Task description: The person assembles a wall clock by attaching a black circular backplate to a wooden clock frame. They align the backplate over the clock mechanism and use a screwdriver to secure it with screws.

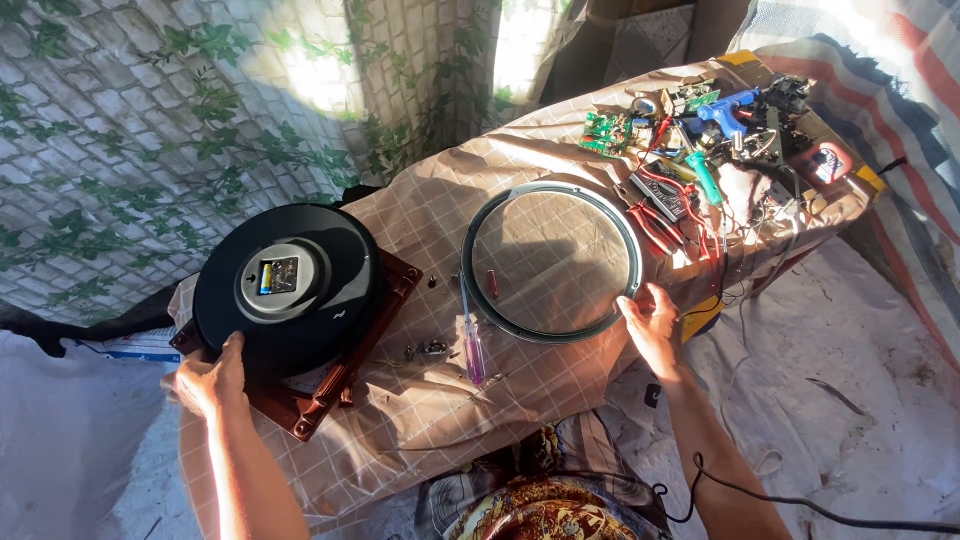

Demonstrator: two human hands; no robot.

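Ring, a grey round hoop, lies flat on the checked cloth in the middle of the worktop, its near-right rim close to the front edge. The right hand grips that near-right rim, fingers curled over it, so the ring lies up and to the left of this hand. Being round, it has no long axis; inside it rests a small brown cylinder.

Just left of the ring a screwdriver with a purple see-through handle lies with its shaft pointing away from the person, handle toward the front edge, and a few small metal parts sit beside it.

Further left, at the worktop's left end, a black round speaker rests back-up on a brown square frame. The left hand grasps the speaker's near-left edge, thumb on the black rim.

The right hand is the nearer one to the ring; the left is well apart from it. Toward the far right corner lie circuit boards, red-handled pliers, a blue glue gun and tangled wires.
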